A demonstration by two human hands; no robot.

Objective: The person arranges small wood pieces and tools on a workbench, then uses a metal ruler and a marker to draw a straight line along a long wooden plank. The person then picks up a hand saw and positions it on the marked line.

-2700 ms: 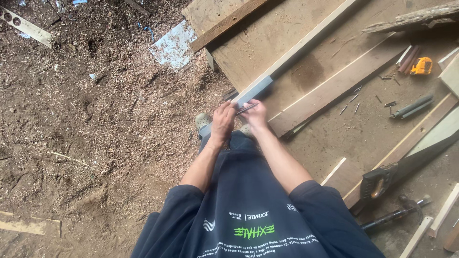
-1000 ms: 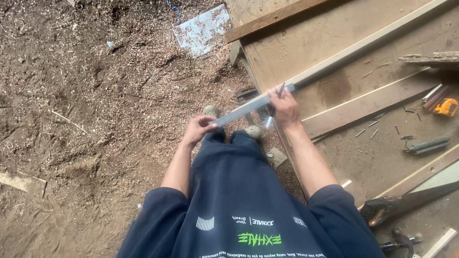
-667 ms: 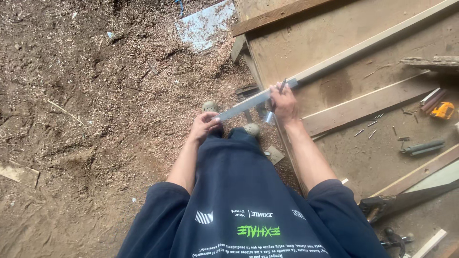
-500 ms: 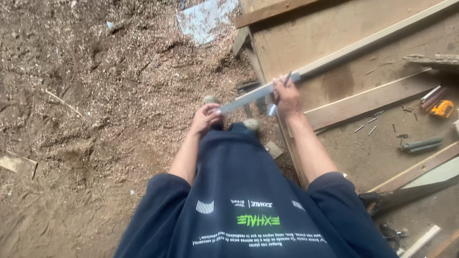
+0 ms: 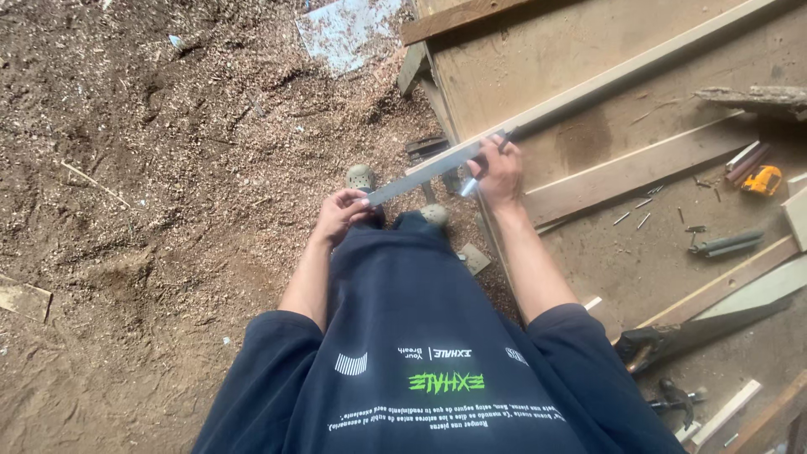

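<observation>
Metal straightedge [image 5: 429,168]: a long, flat, pale grey strip held level above the sawdust ground [image 5: 151,168], just beside the edge of the plywood platform [image 5: 538,59]; judged light, stiff and smooth-faced, so best taken near both ends, pinching the flat sides. Left hand [image 5: 338,214] is closed around the near end. Right hand [image 5: 496,164] pinches the far end and also carries a dark marker pen [image 5: 481,168] between its fingers.
</observation>
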